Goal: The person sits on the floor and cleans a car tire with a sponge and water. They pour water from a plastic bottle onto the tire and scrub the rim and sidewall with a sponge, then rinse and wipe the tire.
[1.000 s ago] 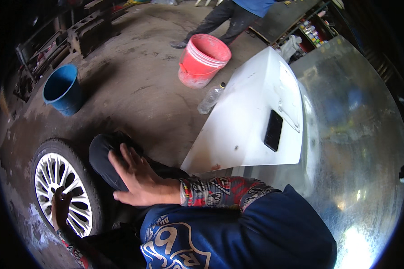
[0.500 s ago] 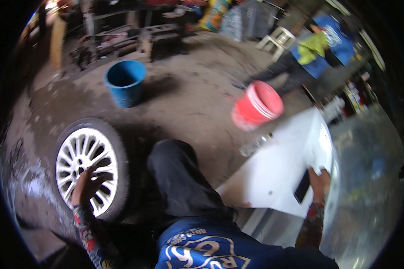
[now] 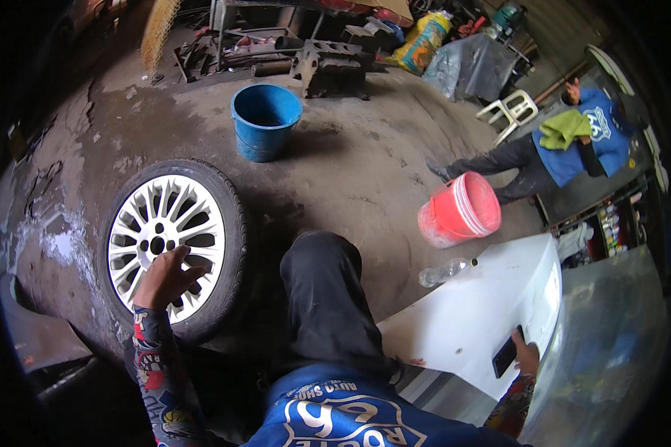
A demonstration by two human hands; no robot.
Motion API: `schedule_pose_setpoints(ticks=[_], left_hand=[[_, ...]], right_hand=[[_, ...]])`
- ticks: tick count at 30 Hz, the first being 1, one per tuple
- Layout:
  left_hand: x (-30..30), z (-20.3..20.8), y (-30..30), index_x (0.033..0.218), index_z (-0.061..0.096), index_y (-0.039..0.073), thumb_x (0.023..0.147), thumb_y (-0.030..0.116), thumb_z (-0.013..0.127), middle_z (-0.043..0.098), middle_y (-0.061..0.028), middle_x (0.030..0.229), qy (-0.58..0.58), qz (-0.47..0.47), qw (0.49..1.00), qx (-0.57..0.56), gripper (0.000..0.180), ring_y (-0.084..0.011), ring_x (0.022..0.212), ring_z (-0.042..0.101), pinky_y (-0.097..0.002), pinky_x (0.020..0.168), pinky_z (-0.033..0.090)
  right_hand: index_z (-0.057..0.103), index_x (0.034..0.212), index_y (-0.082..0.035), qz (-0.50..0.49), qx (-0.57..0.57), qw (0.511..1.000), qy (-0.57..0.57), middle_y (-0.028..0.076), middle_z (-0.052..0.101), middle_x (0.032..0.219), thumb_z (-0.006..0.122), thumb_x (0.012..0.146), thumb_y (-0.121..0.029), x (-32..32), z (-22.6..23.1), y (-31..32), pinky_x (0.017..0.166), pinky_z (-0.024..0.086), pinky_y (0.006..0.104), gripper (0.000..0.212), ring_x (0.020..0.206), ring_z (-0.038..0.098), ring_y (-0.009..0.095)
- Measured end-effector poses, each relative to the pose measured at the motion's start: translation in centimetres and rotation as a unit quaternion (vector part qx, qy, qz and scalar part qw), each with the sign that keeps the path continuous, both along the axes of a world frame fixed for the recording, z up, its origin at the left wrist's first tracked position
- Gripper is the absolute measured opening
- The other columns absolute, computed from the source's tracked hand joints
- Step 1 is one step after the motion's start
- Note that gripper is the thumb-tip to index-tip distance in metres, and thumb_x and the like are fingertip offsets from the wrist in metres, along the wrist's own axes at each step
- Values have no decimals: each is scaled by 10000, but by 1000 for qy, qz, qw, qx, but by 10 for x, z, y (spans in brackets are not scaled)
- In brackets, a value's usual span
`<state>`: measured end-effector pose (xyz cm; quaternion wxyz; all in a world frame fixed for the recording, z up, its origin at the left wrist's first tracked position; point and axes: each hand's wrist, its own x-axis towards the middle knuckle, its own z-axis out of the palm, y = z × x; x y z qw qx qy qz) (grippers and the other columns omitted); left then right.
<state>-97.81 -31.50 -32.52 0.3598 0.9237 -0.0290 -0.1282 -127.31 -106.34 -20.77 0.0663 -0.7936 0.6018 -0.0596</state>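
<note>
My left hand [image 3: 165, 279] is over the lower part of the silver multi-spoke wheel [image 3: 119, 262]. Its thumb and fingers are apart and hold nothing; whether they touch the spokes I cannot tell. A black tire [image 3: 233, 249] surrounds the wheel, which lies to the left of my bent knee. At the right, my right hand [image 3: 528, 353] is closed on the edge of a dark phone [image 3: 505, 357]. The phone is over a white body panel [image 3: 455, 316], and part of its edge is behind my fingers. Patterned sleeves cover both forearms.
Ahead stands a blue bucket [image 3: 257, 141]. A red bucket [image 3: 455, 212] is at the right, with a clear plastic bottle [image 3: 443, 273] by the panel. Beyond, a person in a blue shirt [image 3: 574, 153] holds a green cloth [image 3: 563, 132]. An engine block [image 3: 332, 68] sits at the back.
The view has swung left and steadied, so the wheel, buckets and person appear farther right. My left hand remains over the wheel, and my right hand stays at the phone.
</note>
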Motion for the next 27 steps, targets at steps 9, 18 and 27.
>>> schedule_pose_setpoints(ticks=[9, 18, 27], left_hand=[[-6, -5, 3, 1316, 629, -22, 852, 239, 787, 696, -250, 1227, -25, 45, 998, 42, 556, -403, 1155, 665, -466, 972, 529], [-1, -30, 21, 1363, 591, -22, 848, 244, 802, 638, -268, 1327, 1, 23, 999, 35, 617, -401, 1221, 628, -455, 1016, 509], [1, -50, 23, 1292, 621, -44, 830, 250, 799, 687, -266, 1214, -39, 11, 998, 47, 576, -400, 1097, 677, -461, 922, 535]], right_hand=[[762, 1024, 93, -50, 9, 999, -3, 254, 761, 1041, 803, 630, -755, 4, -8, 10, 899, 555, 430, 936, 1005, 741, 360], [753, 874, 103, -32, 26, 993, -111, 197, 748, 837, 813, 690, -606, 6, -2, 27, 712, 548, 405, 735, 783, 729, 303], [688, 1023, -1, 85, 118, 964, -224, 43, 640, 810, 827, 742, -548, 103, 52, 81, 591, 434, 312, 631, 697, 587, 164]])
